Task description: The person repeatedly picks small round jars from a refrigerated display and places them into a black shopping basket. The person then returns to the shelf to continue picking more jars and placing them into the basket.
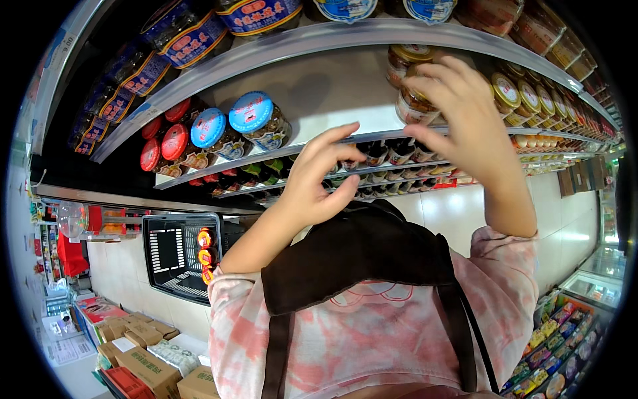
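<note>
My left hand (321,177) is raised before the shelf's front edge, its fingers apart and nothing in it. My right hand (461,112) is spread in front of a glass jar with a gold lid (416,105), and the moving fingers blur over that lid. Contact between this hand and the jar cannot be made out. Behind it stands a second gold-lidded jar (401,65). Left on the same shelf (339,99) are jars with blue lids (251,112) and jars with red lids (174,142).
Jars with blue labels (192,45) line the shelf above. Several gold-lidded jars (528,97) run off to the right. Bottles (398,152) fill the lower shelves. A black basket (182,217) at left holds orange-topped containers (205,257). Cardboard boxes (149,371) lie at the lower left.
</note>
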`<state>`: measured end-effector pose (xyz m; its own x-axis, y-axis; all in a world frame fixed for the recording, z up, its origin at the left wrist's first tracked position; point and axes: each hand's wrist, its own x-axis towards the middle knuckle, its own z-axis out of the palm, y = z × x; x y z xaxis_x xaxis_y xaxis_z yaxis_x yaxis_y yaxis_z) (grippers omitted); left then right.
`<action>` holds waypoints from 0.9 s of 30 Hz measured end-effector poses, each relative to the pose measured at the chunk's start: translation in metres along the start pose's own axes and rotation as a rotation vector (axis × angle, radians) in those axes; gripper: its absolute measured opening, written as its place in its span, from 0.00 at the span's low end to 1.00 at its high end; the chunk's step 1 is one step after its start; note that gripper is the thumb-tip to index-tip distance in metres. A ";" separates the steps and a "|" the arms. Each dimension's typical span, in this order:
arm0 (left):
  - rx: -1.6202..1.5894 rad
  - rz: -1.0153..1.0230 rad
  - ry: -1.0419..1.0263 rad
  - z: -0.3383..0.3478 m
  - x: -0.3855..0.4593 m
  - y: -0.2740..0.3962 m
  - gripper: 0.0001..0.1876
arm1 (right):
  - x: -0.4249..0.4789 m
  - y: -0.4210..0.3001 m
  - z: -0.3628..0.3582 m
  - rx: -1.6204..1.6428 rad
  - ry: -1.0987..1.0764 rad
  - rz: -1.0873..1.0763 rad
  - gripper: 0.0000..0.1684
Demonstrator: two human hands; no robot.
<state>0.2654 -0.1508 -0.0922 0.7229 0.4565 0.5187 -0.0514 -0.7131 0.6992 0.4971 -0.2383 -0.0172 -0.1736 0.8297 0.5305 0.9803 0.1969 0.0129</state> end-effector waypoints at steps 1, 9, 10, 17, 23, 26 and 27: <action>-0.025 -0.028 -0.025 0.003 0.006 0.003 0.14 | -0.003 0.009 -0.001 -0.026 -0.012 0.014 0.32; -0.041 0.000 -0.124 0.029 0.041 0.004 0.20 | -0.010 0.053 0.012 0.014 -0.063 0.099 0.36; -0.047 -0.008 -0.126 0.032 0.044 0.003 0.20 | -0.010 0.054 0.013 0.029 -0.056 0.098 0.36; -0.148 -0.057 -0.133 0.045 0.059 -0.004 0.21 | -0.001 0.057 0.018 0.051 -0.172 0.159 0.34; -0.160 -0.038 -0.142 0.046 0.060 -0.006 0.21 | 0.000 0.053 0.024 0.124 -0.040 0.142 0.33; -0.212 -0.036 -0.157 0.049 0.059 -0.010 0.21 | 0.000 0.047 0.024 0.161 0.005 0.166 0.33; -0.232 -0.038 -0.160 0.049 0.058 -0.010 0.21 | 0.000 0.047 0.025 0.162 0.012 0.165 0.33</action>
<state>0.3417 -0.1435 -0.0936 0.8262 0.3774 0.4183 -0.1650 -0.5479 0.8201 0.5404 -0.2160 -0.0378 -0.0096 0.8515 0.5243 0.9672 0.1410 -0.2113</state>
